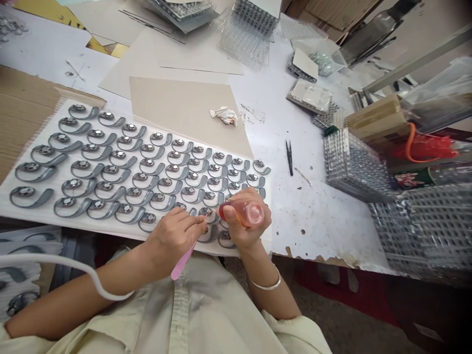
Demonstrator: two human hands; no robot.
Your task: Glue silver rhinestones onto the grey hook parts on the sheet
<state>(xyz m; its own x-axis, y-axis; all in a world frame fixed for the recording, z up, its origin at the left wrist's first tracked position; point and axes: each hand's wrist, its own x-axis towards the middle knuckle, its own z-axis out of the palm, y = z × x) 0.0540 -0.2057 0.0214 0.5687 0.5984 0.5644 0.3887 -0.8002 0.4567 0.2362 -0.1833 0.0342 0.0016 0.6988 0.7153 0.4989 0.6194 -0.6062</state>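
Note:
My left hand (pixel 175 231) is closed around a slim pink stick (pixel 181 265); its flat end sticks out below the palm. In my right hand (pixel 248 231) is a squeeze bottle (pixel 245 212) with reddish-amber contents, tilted with its nozzle toward the left. Both hands hover over the front right of a white sheet (pixel 138 114), close to each other. Rows of grey curved metal pieces (pixel 145 179), each with a round stone-set head, lie across that sheet. The pieces right beneath my hands are partly hidden.
Black tweezers (pixel 289 157) and a thin stick (pixel 303 177) lie right of the sheet. A crumpled tissue (pixel 224 115) rests on beige card (pixel 184 98). Stacked clear trays (pixel 357 164) line the right side, with more packs at the back. A white cable (pixel 73 263) crosses my left forearm.

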